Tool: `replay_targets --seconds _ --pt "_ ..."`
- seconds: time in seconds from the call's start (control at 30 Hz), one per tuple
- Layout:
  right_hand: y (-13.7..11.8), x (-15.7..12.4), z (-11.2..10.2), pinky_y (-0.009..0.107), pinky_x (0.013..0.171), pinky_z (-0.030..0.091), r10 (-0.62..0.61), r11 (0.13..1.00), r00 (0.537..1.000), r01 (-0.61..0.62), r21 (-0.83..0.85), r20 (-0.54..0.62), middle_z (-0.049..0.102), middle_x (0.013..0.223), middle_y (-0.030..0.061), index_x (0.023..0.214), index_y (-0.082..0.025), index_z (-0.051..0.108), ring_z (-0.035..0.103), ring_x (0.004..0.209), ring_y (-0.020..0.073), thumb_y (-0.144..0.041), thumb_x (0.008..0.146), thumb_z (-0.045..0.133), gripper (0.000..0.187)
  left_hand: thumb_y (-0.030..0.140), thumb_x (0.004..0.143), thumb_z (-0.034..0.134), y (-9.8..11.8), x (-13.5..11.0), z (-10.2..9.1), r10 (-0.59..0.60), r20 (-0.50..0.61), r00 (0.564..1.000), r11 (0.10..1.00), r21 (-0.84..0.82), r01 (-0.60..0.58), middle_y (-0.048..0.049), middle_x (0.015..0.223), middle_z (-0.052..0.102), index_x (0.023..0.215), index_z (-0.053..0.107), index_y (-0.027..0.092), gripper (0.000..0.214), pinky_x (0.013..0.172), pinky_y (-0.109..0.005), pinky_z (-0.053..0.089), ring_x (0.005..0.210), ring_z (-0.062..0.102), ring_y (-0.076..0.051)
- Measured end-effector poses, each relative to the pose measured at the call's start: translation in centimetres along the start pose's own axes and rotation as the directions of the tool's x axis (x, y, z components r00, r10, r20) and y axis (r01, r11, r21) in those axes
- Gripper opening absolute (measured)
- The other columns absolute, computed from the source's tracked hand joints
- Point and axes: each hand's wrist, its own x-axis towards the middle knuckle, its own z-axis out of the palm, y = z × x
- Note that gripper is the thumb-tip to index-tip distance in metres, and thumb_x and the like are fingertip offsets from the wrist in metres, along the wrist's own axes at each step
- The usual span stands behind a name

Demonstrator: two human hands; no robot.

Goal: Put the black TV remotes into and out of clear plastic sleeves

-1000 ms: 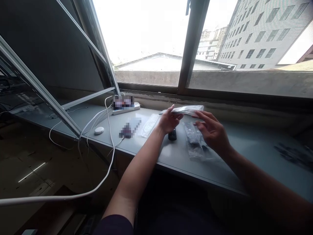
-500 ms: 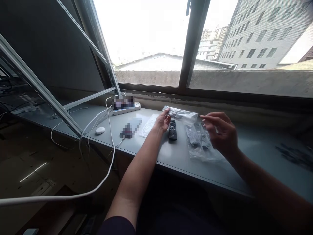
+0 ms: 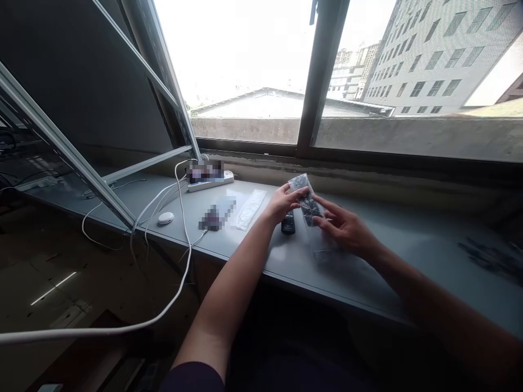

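Both hands are raised over the desk on a clear plastic packet (image 3: 309,204) with something black inside, its kind blurred by the wrapping. My left hand (image 3: 285,203) grips the packet's upper left side, thumb across its face. Along the right edge, my right hand (image 3: 345,224) closes its fingers and thumb on the packet. Just below lies a black remote control (image 3: 288,223), its upper part hidden by my left hand and the packet. Clear plastic (image 3: 322,245) shows beneath my right hand; whether it joins the packet I cannot tell.
A flat clear plastic sleeve (image 3: 250,210) lies left of my left hand. Farther left are a blurred-out item (image 3: 216,213) with a cable, a white round puck (image 3: 165,218) and a power strip (image 3: 210,181). A white cable (image 3: 186,218) crosses the desk edge beside a metal frame (image 3: 134,152).
My right hand has come left and closed on the packet. The packet has turned from lying crosswise to steeply tilted, showing its black contents. My left hand has shifted slightly right.
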Motion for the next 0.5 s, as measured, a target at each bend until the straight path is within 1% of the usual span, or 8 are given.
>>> replay_targets --seconds 0.07,0.1,0.13,0.2,0.27,0.33,0.37,0.5 --pt "-0.3 0.0 0.1 0.033 0.068 0.063 0.015 0.998 0.999 -0.017 0.062 0.039 0.087 0.111 0.0076 0.152 -0.029 0.08 0.075 0.081 0.0225 -0.062 0.1 0.08 0.061 0.039 0.073 0.107 0.1 0.1 -0.1 -0.004 -0.056 0.998 1.0 -0.006 0.004 -0.0088 0.112 0.081 0.12 0.08 0.018 0.059 0.078 -0.025 0.056 0.087 0.074 -0.015" --pt "-0.4 0.0 0.1 0.032 0.069 0.062 0.036 0.995 0.998 -0.041 0.094 0.05 0.087 0.114 0.0088 0.143 -0.028 0.086 0.076 0.084 0.0233 -0.064 0.1 0.08 0.056 0.038 0.073 0.106 0.2 0.2 -0.1 -0.009 -0.104 0.995 1.0 -0.014 0.008 -0.0097 0.115 0.081 0.125 0.079 0.018 0.062 0.078 -0.025 0.057 0.089 0.075 -0.016" --pt "-0.6 0.0 0.1 0.032 0.069 0.061 0.064 0.99 0.996 -0.07 0.121 0.054 0.087 0.115 0.0094 0.137 -0.028 0.089 0.076 0.085 0.0234 -0.065 0.099 0.081 0.054 0.036 0.074 0.106 0.3 0.3 -0.2 -0.014 -0.156 0.988 1.0 -0.024 0.01 -0.011 0.12 0.081 0.131 0.078 0.017 0.066 0.079 -0.026 0.058 0.093 0.076 -0.017" --pt "-0.8 0.0 0.1 0.031 0.067 0.059 0.115 0.981 0.993 -0.118 0.155 0.028 0.087 0.114 0.0091 0.134 -0.027 0.09 0.074 0.081 0.0218 -0.067 0.098 0.081 0.054 0.031 0.075 0.104 0.5 0.5 -0.4 -0.014 -0.241 0.97 0.999 -0.046 0.003 -0.0146 0.134 0.078 0.143 0.073 0.017 0.076 0.082 -0.028 0.063 0.107 0.077 -0.022" --pt "-1.1 -0.1 0.0 0.031 0.066 0.057 0.14 0.979 0.99 -0.137 0.151 -0.013 0.087 0.111 0.0085 0.132 -0.027 0.091 0.072 0.078 0.0208 -0.067 0.098 0.081 0.054 0.026 0.078 0.101 0.7 0.6 -0.5 0.003 -0.275 0.961 0.997 -0.07 -0.024 -0.0177 0.151 0.071 0.15 0.069 0.016 0.079 0.087 -0.031 0.067 0.122 0.075 -0.027" --pt "-1.3 -0.1 0.0 0.031 0.066 0.056 0.141 0.985 0.989 -0.135 0.106 -0.048 0.087 0.109 0.0082 0.129 -0.027 0.092 0.071 0.078 0.0216 -0.067 0.1 0.078 0.052 0.021 0.079 0.099 0.8 0.5 -0.5 0.028 -0.287 0.957 0.994 -0.089 -0.056 -0.0185 0.16 0.065 0.148 0.069 0.017 0.075 0.095 -0.033 0.068 0.132 0.072 -0.029" --pt "-1.3 -0.1 0.0 0.032 0.066 0.056 0.135 0.989 0.989 -0.13 0.074 -0.06 0.087 0.109 0.0082 0.127 -0.027 0.093 0.072 0.078 0.0223 -0.067 0.101 0.077 0.051 0.019 0.079 0.099 0.8 0.5 -0.5 0.037 -0.292 0.956 0.993 -0.093 -0.067 -0.0182 0.161 0.064 0.145 0.071 0.017 0.072 0.099 -0.034 0.068 0.134 0.071 -0.03" --pt "-1.0 0.0 0.3 0.033 0.065 0.055 0.11 0.992 0.991 -0.114 -0.052 -0.072 0.088 0.105 0.0075 0.121 -0.026 0.094 0.074 0.078 0.0244 -0.065 0.104 0.071 0.048 0.017 0.081 0.097 0.7 0.6 -0.7 0.055 -0.287 0.956 0.995 -0.067 -0.078 -0.0162 0.143 0.072 0.122 0.077 0.016 0.046 0.113 -0.036 0.064 0.136 0.07 -0.028"
